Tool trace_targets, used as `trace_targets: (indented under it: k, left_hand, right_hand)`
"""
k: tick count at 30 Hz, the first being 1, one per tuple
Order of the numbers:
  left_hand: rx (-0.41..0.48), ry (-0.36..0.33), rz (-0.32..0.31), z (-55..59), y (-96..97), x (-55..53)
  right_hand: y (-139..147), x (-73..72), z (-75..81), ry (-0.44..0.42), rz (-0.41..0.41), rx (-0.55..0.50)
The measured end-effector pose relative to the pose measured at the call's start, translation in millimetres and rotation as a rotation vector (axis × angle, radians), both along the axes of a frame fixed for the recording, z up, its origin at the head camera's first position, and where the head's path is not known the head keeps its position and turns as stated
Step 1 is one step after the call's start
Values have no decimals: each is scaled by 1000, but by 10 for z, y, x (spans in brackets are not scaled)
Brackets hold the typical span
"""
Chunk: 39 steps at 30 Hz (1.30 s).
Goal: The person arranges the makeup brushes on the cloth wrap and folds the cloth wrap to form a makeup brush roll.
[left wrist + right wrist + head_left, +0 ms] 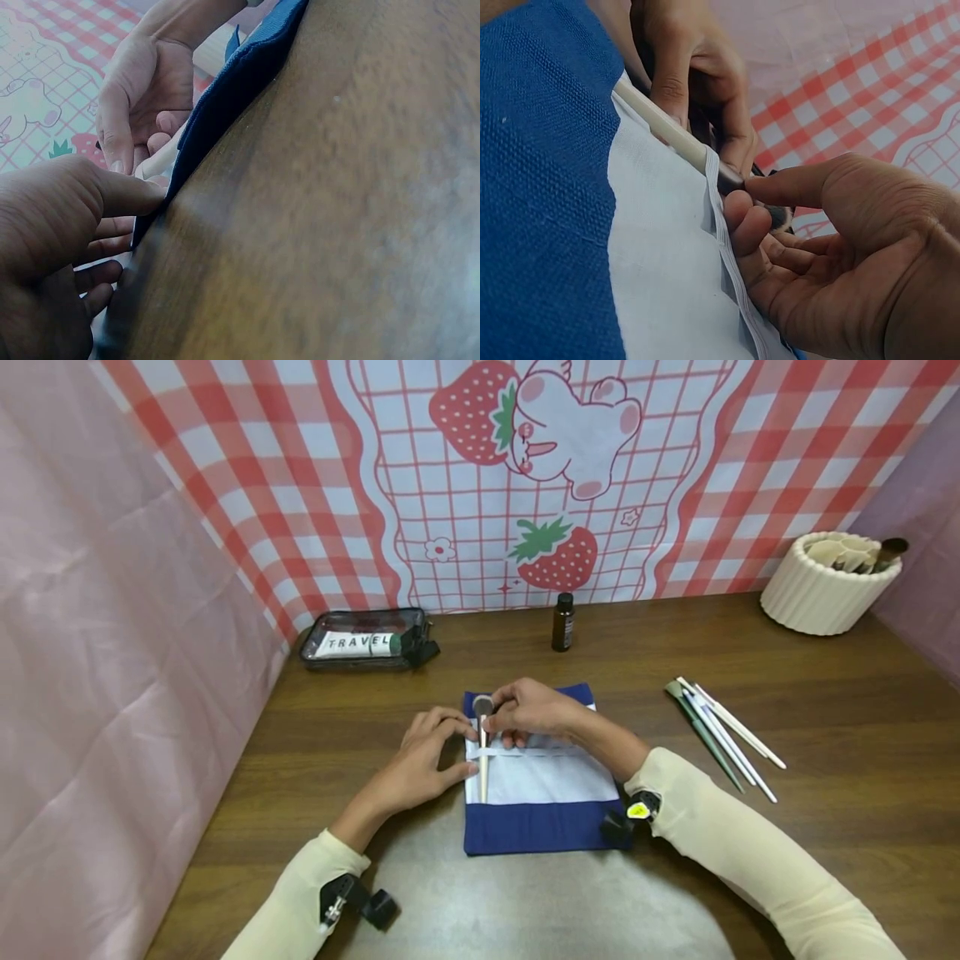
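A makeup brush (483, 775) with a pale handle and dark ferrule lies along the left side of a blue brush roll (540, 829) with white lining. Its handle passes under the elastic band (725, 251), and its bristle head points to the far edge. My right hand (536, 707) pinches the brush by its ferrule, just beyond the band. At the roll's left edge rests my left hand (423, 766), thumb and fingers spread beside the brush. In the left wrist view, the left thumb (131, 193) touches the cloth's edge.
Several slim brushes (723, 735) lie to the right on the wooden table. A ribbed cream holder (821, 589) with brushes stands at the back right. A small dark bottle (562, 622) and a clear travel pouch (360, 642) sit near the patterned backdrop.
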<state>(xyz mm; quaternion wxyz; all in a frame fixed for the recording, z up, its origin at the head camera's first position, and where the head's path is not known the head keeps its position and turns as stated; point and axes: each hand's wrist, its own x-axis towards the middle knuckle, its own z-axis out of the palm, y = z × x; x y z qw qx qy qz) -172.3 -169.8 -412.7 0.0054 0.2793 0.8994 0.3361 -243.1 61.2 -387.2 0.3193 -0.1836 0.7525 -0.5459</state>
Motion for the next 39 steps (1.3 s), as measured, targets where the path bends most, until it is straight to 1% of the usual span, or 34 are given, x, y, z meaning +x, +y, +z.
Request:
trace_targets:
  k: [11,15,19,24,28,30,34,36,39]
  left_hand:
    - [-11,11,5,19,16,-1]
    - [-14,7,6,23,17,0]
    - [-11,12,3,19,13,-4]
    - [-3,10,1,9,15,1]
    - [9,5,4,-7,16,2]
    - [15,9,3,-22,17,-2]
    - [14,16,-1,-34,16,-7]
    - [14,16,0,-30,16,-8]
    - [15,13,3,-22,8,-11]
  right_hand:
    - [-19,52,40,61,19,57]
    - [-21,75,43,116,39,90]
    - [-21,106,57,192,54,137]
    - [-13,149,70,281,53,210]
    - [7,169,75,344,27,232]
    - [34,170,94,388,1,234]
    - [161,177,181,514,-53,265]
    - [251,191,271,591,-88,309]
    - [417,210,431,696,-138,411]
